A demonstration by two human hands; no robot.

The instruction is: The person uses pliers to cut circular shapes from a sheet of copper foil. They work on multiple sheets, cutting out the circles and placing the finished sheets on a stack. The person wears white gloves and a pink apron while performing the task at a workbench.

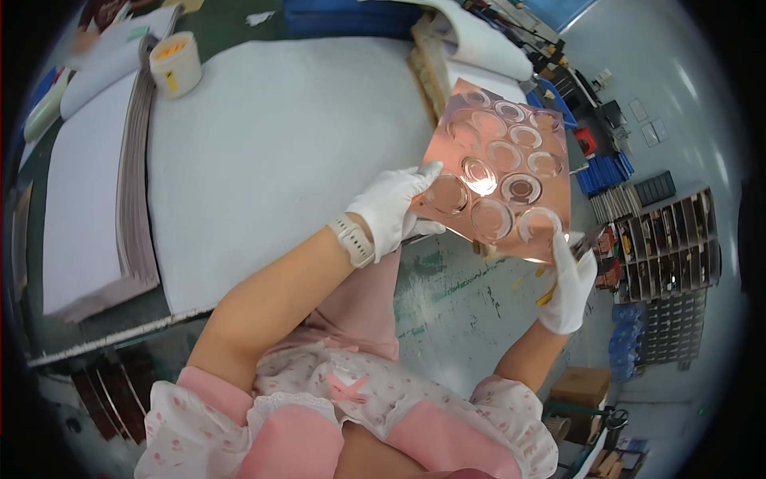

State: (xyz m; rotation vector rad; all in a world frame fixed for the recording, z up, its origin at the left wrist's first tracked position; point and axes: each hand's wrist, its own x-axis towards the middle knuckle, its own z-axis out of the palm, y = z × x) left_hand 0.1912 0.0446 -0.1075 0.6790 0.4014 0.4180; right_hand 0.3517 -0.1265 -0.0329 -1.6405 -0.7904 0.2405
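A shiny copper-coloured sheet [488, 152] with rows of round ring patterns is held up and tilted in front of me, to the right of the table. My left hand [392, 206], in a white glove, grips its lower left edge, thumb on top. At the lower right corner, my right hand [571, 289], also gloved, pinches the sheet. A small tool with a yellow handle [547, 297] and a dark metal end shows at that hand; its kind is mostly hidden by the fingers.
White paper covers the table [271, 160]. A thick paper stack [92, 199] lies at the left, with a white tub [175, 65] beside it. Curled sheets [487, 40] stand at the back. Racks [670, 247], blue bottles [625, 339] and a cardboard box [580, 386] are off to the right.
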